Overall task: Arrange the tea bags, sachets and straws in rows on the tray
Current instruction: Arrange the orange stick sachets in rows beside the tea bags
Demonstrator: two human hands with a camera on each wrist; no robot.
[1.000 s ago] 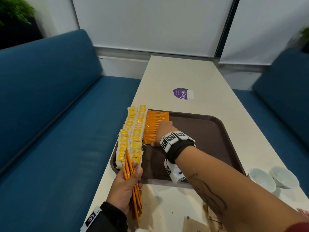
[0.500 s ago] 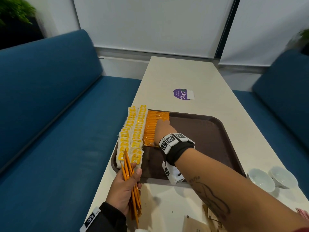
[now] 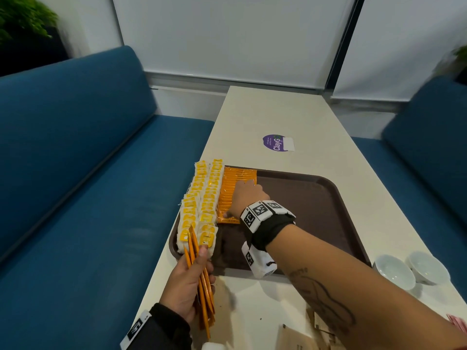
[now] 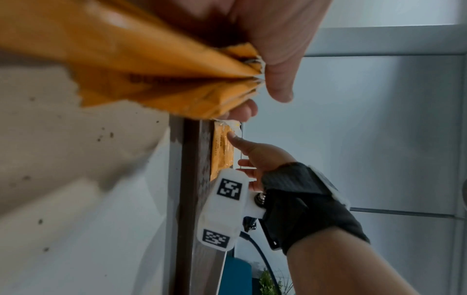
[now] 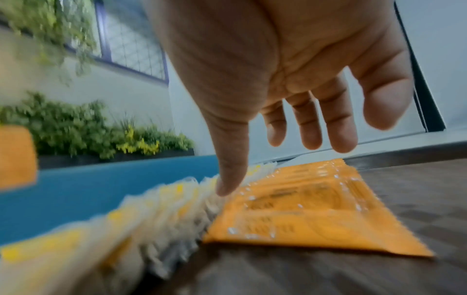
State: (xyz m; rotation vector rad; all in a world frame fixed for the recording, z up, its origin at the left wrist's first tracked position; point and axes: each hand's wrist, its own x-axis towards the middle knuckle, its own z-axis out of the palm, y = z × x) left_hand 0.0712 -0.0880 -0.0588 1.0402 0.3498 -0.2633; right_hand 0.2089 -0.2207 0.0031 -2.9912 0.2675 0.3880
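Right hand [image 3: 246, 195] fingers spread over sachet row [image 3: 233, 188]; left hand [image 3: 187, 284] fingers pinching spare sachets [image 3: 204, 294].

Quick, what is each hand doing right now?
Left hand: grips a bunch of orange sachets.
Right hand: open, thumb touching the sachet row.

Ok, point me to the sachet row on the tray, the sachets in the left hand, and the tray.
sachet row [image 3: 228, 195], head view, middle.
held sachets [image 3: 205, 294], head view, lower part.
tray [image 3: 303, 198], head view, bare floor.

Head view looks down over the tray [image 3: 328, 198]; 2 wrist views sit close, sharing its sachet row [image 5: 303, 199].
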